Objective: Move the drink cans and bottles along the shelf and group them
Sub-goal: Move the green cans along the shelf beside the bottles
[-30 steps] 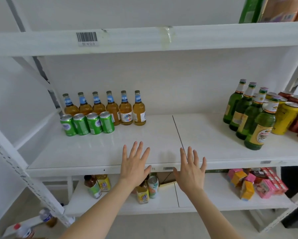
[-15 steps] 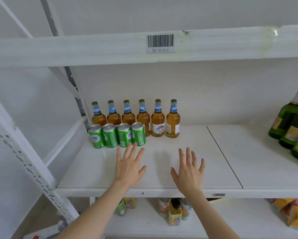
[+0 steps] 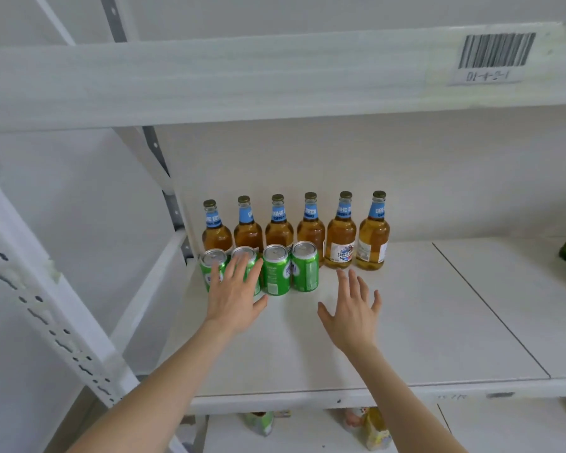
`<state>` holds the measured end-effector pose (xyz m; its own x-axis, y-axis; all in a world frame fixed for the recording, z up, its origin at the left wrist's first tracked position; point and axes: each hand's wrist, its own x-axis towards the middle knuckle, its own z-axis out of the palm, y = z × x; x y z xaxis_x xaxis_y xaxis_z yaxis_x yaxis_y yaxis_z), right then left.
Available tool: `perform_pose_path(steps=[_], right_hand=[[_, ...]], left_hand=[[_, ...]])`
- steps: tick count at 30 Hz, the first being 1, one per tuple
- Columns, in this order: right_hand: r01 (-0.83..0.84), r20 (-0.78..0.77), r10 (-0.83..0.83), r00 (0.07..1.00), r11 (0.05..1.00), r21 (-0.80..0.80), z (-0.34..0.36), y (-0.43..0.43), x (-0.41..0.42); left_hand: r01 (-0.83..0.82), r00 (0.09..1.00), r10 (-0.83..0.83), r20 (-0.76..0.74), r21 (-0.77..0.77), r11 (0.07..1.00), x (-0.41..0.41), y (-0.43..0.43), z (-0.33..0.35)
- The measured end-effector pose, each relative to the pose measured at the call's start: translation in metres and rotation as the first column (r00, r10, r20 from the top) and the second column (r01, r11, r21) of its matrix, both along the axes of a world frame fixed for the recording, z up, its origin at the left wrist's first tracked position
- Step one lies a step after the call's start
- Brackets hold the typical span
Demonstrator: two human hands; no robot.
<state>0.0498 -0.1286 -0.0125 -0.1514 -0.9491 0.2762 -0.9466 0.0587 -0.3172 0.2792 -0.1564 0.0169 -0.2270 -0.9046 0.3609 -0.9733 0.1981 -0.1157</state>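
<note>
Four green cans (image 3: 260,269) stand upright in a row left of frame centre on the shelf (image 3: 406,322), before six amber bottles (image 3: 294,228). Left hand (image 3: 234,297), empty and spread, overlaps the leftmost cans; right hand (image 3: 352,310), likewise spread and empty, lies lower right of them.

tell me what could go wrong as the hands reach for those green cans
1. The green cans stand packed side by side, so the spread left hand may knock over a neighbouring one.
2. The amber bottles stand right behind them; a can pushed back could tip one.
3. The right hand is close to the two rightmost bottles and might brush them.
</note>
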Motion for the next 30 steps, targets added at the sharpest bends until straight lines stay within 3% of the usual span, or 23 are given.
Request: perform_pose_path(steps=[6, 10, 17, 23, 30], right_hand=[[-0.006, 0.099, 0.003, 0.995, 0.999, 0.031, -0.002, -0.044, 0.004], [-0.099, 0.272, 0.070, 0.960, 0.991, 0.094, -0.006, -0.075, 0.005], [-0.343, 0.659, 0.233, 0.715, 0.939, 0.040, -0.005, -0.118, 0.004], [-0.389, 0.751, 0.226, 0.621, 0.920, 0.045, -0.010, -0.134, 0.003], [-0.377, 0.826, 0.214, 0.522, 0.926, -0.002, -0.006, -0.123, 0.002]], left_hand=[[0.066, 0.993, -0.057, -0.102, 0.083, 0.994, 0.004, -0.041, 0.000], [0.093, 0.992, -0.080, -0.095, 0.136, 0.986, -0.001, -0.070, 0.003], [0.158, 0.983, -0.127, -0.130, 0.266, 0.951, -0.017, -0.105, 0.010], [0.159, 0.979, -0.103, -0.177, 0.340, 0.927, -0.019, -0.118, 0.013], [0.187, 0.960, -0.106, -0.258, 0.313, 0.931, -0.015, -0.110, 0.014]])
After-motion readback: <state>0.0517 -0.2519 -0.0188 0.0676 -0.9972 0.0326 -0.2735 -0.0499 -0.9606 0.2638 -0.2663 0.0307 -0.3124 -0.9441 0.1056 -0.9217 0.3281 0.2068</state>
